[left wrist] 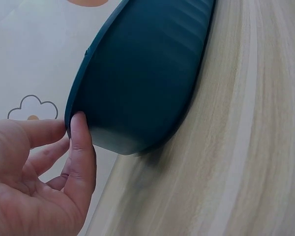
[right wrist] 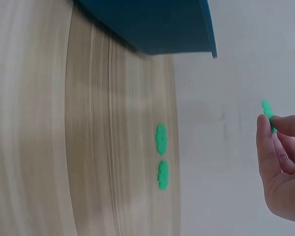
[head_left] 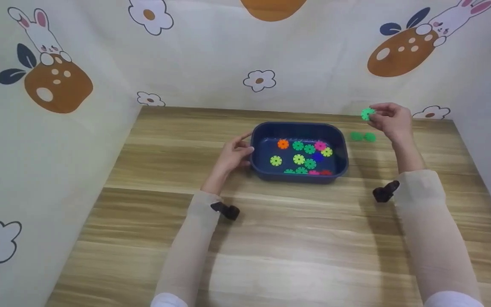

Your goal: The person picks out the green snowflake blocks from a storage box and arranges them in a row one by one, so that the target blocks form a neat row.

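Observation:
A dark blue plastic basin (head_left: 300,179) stands on the table, with several notched snowflake discs inside it in green, yellow, orange, pink, red and blue. At its left end, my left hand (head_left: 233,155) pinches the rim between thumb and fingers, as the left wrist view also shows on the basin wall (left wrist: 142,78). Raised beyond the basin's right end, my right hand (head_left: 392,119) holds a green snowflake disc (head_left: 367,114) by its edge, between thumb and fingertips. Below that hand, two more green discs (head_left: 356,136) lie side by side on the table.
A wood-grain table (head_left: 305,238) bears the basin. Behind it and to the left hangs a pale cloth (head_left: 203,55) printed with rabbits and flowers, and a plain pale wall (head_left: 490,140) rises on the right. Each sleeve carries a small black wrist camera (head_left: 385,192).

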Action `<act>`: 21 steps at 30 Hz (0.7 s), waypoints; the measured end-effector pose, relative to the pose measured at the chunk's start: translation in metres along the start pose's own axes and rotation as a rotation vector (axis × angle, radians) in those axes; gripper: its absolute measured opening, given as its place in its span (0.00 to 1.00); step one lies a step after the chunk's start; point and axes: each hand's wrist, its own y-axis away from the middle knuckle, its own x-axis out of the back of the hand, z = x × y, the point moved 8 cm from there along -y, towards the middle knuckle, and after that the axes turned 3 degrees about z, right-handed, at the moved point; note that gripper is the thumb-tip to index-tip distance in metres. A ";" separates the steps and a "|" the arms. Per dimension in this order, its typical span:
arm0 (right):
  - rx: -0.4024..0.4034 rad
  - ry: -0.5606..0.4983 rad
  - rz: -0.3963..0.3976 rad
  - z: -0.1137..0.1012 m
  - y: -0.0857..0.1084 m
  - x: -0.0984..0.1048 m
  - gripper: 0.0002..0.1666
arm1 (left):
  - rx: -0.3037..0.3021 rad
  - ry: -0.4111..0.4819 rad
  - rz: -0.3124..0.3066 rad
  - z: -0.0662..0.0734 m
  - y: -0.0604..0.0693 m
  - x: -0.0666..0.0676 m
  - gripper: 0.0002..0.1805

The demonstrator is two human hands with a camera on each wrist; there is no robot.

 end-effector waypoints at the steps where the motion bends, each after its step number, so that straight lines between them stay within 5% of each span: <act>1: -0.004 0.002 0.007 0.001 0.000 0.003 0.15 | -0.001 -0.001 -0.001 0.000 0.000 0.000 0.30; 21: -0.124 0.106 0.116 0.033 -0.007 0.039 0.18 | 0.005 0.002 0.006 -0.001 0.000 0.001 0.29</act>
